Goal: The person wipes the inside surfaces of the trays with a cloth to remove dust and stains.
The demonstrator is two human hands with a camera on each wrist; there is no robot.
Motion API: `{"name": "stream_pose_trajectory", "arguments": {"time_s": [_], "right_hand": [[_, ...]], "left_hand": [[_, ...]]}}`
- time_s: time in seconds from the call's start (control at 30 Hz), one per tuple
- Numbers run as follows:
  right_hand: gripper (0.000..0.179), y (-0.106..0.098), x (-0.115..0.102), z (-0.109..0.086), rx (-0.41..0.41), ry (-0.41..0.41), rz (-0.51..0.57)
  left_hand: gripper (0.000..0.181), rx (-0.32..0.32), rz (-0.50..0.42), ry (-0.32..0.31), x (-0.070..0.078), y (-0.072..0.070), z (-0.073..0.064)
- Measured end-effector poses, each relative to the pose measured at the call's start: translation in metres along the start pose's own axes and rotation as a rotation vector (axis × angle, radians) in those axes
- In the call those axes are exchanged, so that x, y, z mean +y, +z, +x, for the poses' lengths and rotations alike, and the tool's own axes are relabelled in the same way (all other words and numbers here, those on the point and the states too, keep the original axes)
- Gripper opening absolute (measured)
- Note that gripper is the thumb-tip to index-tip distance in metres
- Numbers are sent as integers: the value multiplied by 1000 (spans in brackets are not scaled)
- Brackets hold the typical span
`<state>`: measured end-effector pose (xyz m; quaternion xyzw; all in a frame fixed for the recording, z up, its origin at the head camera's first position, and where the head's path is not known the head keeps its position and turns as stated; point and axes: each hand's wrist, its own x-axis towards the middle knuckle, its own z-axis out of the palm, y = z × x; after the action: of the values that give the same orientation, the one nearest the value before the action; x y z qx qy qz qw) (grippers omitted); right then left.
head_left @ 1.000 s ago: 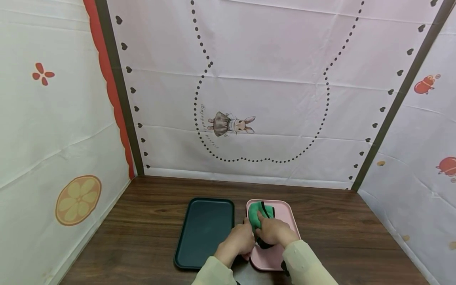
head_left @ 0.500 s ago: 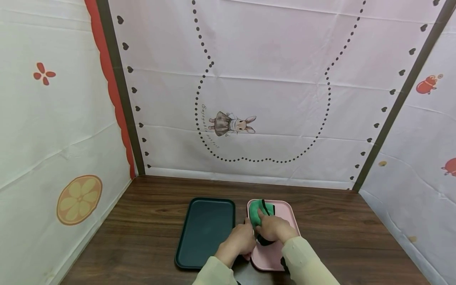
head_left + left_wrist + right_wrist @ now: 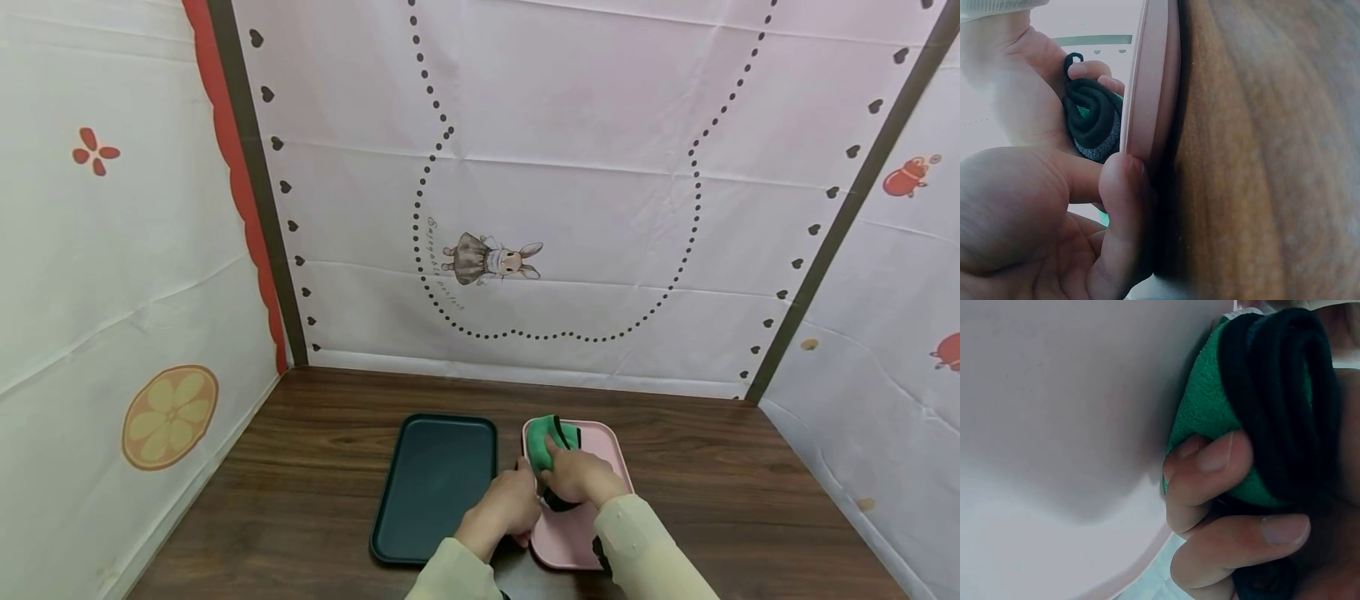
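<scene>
In the head view my right hand (image 3: 583,477) grips a folded green cloth (image 3: 542,443) with black edging against the pink tray (image 3: 564,543). The cloth lies over the tray's far left part. Seen from the right wrist, the fingers curl round the cloth (image 3: 1204,400), whose dark layered edges are bunched toward the palm. My left hand (image 3: 510,504) grips the pink tray's left edge. The left wrist view has its thumb (image 3: 1119,194) pressed on the tray's side (image 3: 1147,81), with the rolled dark end of the cloth (image 3: 1091,122) just beyond.
A dark green tray (image 3: 438,492) lies directly left of the pink one, on a dark brown wooden table (image 3: 300,492). White printed sheets (image 3: 600,208) wall in the back and both sides.
My right hand and the green cloth have slid slightly toward the tray's far edge. My left hand keeps its hold on the pink tray, and the head view has shifted slightly.
</scene>
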<state>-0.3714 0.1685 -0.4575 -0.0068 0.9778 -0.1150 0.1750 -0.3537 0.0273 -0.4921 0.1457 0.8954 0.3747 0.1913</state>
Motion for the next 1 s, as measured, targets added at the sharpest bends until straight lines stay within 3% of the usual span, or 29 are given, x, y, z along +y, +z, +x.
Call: {"name": "stream_pose_trajectory", "arguments": {"time_s": [1.0], "right_hand": [[68,2,9,3,1,-1,20]], "left_hand": [[74,36,-23,-7,0,0,-2]]}}
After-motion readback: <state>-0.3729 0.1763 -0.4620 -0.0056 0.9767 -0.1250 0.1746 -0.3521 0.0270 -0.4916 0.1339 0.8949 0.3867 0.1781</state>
